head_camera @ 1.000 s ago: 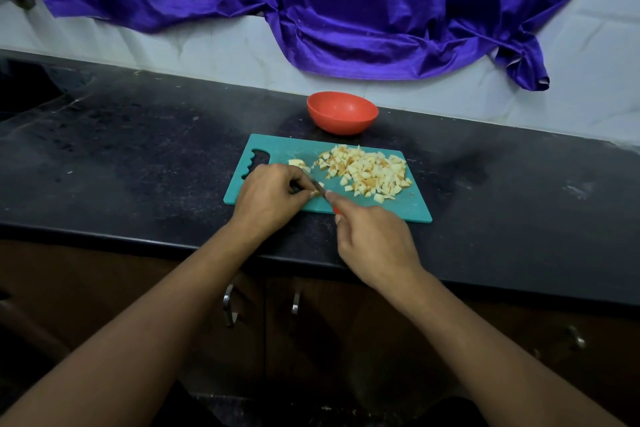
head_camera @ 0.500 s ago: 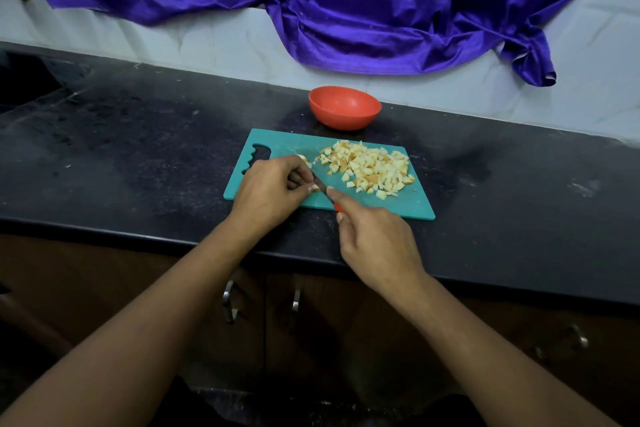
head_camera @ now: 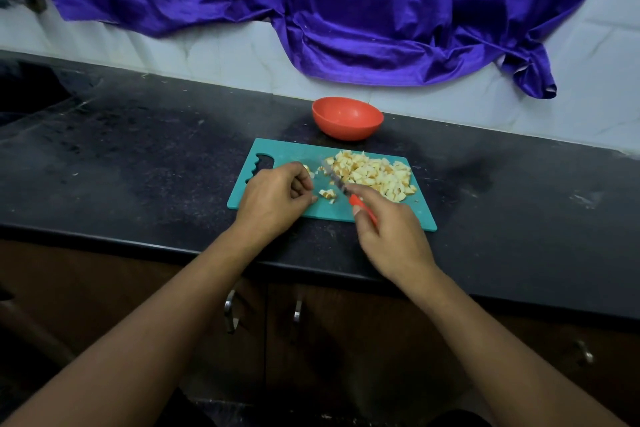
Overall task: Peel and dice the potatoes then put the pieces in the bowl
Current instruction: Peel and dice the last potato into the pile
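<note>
A teal cutting board [head_camera: 415,217] lies on the black counter. On its right half sits a pile of diced potato [head_camera: 375,175]. My right hand [head_camera: 391,236] grips the red handle of a knife [head_camera: 360,203], and the blade points up-left toward the pile's left edge. My left hand [head_camera: 275,198] rests on the board's left half with its fingers curled. One potato piece [head_camera: 307,169] shows just beyond its knuckles. A few small cut pieces [head_camera: 327,195] lie between thumb and blade. A red bowl [head_camera: 347,118] stands behind the board; I see nothing in it.
The black counter [head_camera: 138,156] runs left and right of the board. A purple cloth [head_camera: 346,10] hangs on the white tiled wall behind. Brown cabinet doors with metal handles [head_camera: 228,312] are below the counter's front edge.
The knife has left my left fingertips and swung right, toward the pile. A few freshly cut pieces now lie uncovered between my hands. My left hand drew back slightly.
</note>
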Action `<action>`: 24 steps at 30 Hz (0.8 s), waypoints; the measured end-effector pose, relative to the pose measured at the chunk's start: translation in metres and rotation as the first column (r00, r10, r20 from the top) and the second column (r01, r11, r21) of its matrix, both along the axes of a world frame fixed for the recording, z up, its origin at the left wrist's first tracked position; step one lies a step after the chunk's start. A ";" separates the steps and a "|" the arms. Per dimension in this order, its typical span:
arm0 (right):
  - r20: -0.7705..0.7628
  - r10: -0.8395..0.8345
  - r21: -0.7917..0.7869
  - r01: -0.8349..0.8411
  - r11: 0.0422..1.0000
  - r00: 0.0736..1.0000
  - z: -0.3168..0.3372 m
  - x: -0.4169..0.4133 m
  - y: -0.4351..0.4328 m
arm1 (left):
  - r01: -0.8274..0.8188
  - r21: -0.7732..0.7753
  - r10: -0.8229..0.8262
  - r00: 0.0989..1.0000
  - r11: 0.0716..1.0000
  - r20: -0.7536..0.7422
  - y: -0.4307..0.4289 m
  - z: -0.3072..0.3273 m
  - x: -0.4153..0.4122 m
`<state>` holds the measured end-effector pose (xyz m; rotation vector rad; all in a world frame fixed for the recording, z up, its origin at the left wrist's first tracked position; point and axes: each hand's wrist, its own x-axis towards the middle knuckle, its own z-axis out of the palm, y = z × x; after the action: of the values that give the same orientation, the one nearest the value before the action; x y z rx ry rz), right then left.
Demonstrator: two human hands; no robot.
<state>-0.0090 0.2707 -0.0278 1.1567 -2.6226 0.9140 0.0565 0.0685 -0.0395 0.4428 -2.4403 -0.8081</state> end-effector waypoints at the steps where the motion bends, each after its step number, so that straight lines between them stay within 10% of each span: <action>1: 0.009 -0.006 -0.051 0.007 0.999 1.000 -0.001 -0.005 0.002 | -0.003 -0.005 0.003 1.000 1.000 0.008 0.000 0.000 -0.001; 13: 0.183 -0.024 -0.246 0.069 0.967 0.983 -0.015 -0.024 0.001 | 0.022 -0.180 -0.003 0.994 0.983 0.108 0.020 0.016 -0.066; 24: 0.247 -0.032 -0.303 0.108 0.947 0.969 -0.020 -0.031 0.001 | -0.094 0.017 0.095 0.995 0.995 -0.032 -0.040 0.023 -0.039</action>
<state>-0.0400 0.2717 -0.0481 0.9161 -2.5405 1.4738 0.0176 0.0285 -0.0161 0.5424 -2.3654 -0.7881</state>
